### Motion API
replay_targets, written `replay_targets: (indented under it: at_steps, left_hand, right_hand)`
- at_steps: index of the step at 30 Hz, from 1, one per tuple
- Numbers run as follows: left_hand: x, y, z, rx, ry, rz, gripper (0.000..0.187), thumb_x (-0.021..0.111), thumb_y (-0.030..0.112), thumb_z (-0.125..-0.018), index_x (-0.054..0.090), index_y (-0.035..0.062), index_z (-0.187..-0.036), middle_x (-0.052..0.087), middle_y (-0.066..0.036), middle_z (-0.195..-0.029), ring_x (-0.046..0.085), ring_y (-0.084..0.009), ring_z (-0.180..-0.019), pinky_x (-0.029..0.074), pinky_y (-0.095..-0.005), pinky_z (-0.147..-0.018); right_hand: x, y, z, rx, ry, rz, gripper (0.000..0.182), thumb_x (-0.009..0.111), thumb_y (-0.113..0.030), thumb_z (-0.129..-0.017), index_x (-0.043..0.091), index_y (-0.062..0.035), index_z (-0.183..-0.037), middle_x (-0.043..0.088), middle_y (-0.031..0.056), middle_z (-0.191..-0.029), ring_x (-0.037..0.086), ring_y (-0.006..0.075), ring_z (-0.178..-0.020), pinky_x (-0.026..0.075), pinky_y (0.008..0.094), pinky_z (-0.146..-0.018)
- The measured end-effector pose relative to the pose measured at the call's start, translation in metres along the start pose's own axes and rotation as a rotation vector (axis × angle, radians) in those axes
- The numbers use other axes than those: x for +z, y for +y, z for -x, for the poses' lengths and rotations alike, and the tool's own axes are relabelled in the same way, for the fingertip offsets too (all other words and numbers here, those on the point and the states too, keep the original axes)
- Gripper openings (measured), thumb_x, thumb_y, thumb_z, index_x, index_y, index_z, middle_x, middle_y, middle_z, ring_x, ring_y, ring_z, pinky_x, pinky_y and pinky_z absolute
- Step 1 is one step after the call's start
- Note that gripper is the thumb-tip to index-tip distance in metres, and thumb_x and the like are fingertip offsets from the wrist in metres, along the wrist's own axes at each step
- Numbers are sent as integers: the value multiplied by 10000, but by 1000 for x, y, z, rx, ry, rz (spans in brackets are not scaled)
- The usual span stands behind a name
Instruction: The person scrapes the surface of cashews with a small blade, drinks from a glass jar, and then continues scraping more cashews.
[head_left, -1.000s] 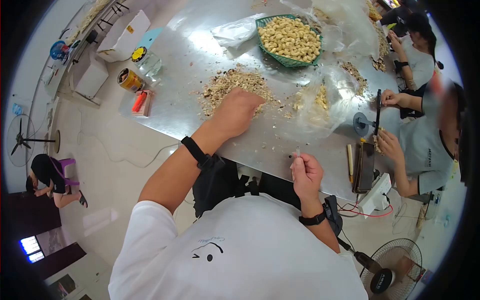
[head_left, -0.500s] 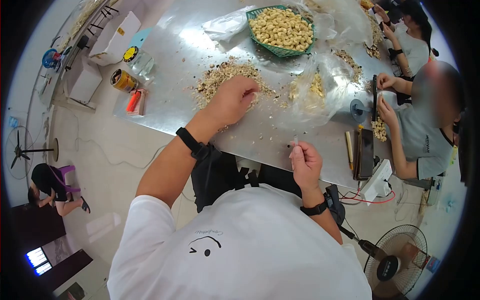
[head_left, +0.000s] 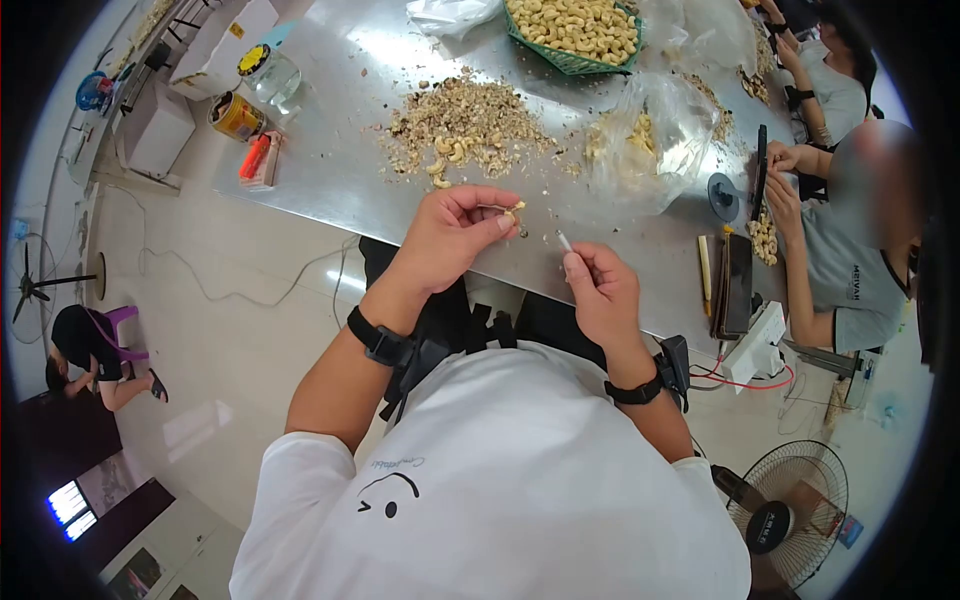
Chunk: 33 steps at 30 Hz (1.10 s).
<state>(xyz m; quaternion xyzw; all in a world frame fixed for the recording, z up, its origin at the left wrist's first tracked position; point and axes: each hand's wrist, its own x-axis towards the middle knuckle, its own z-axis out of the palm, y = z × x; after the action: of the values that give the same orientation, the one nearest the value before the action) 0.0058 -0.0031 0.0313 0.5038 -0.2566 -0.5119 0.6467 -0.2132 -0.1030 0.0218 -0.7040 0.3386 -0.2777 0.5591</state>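
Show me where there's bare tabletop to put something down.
On the metal table, the broadest free patch lies between the small box and the fragment pile; a smaller one, between the right hand and the yellow stick. It's crowded around the green basket and clear bag.
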Motion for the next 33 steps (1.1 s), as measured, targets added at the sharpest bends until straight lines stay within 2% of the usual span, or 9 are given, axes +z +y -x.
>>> replay_targets:
  at_steps: [5,8,11,20,28,33]
  left_hand:
    - [-1,-18,-2,46,-30,196,305,657,-43,-959,656,-19,-1263,690,-109,-1149,696,-172,-1020,589,-311,-924]
    - [-2,-20,-4,4,-69,259,316,633,-58,-970,643,-17,-1283,668,-120,-1190,688,-185,-1059,590,-321,-935]
    - [-5,-25,-6,8,-134,311,319,624,-68,-971,640,-20,-1286,680,-115,-1176,692,-184,-1058,592,-324,-937]
    - [-4,-25,-8,79,-122,72,364,715,-51,-918,659,-11,-1275,716,-73,-1143,700,-130,-1004,576,-274,-919]
    - [-3,-28,-10,83,-161,79,361,719,-61,-909,665,-8,-1262,711,-73,-1147,697,-132,-1004,574,-283,-920]
    - [-2,-28,-11,105,-155,83,377,717,-74,-903,649,-4,-1267,704,-86,-1159,694,-146,-1032,578,-294,-928]
  right_hand:
    - [2,-16,-8,-21,-38,132,129,689,-108,-968,708,11,-1015,636,17,-733,539,74,-659,447,258,-593]
    - [3,-20,-12,-59,-67,215,128,696,-112,-954,710,2,-1009,645,52,-729,551,102,-637,455,275,-589]
    - [3,-22,-17,-78,-92,275,126,698,-118,-947,712,-6,-1003,654,76,-735,565,132,-623,463,286,-591]
    - [-3,-31,-21,-47,-164,319,131,700,-129,-934,717,-11,-986,672,108,-754,616,188,-643,483,314,-610]
    - [-7,-40,-22,-21,-182,369,148,696,-140,-921,719,0,-964,681,147,-775,640,256,-665,488,340,-622]
    - [-8,-37,-25,-79,-180,395,140,691,-133,-915,718,-1,-953,687,159,-789,658,307,-700,495,372,-637]
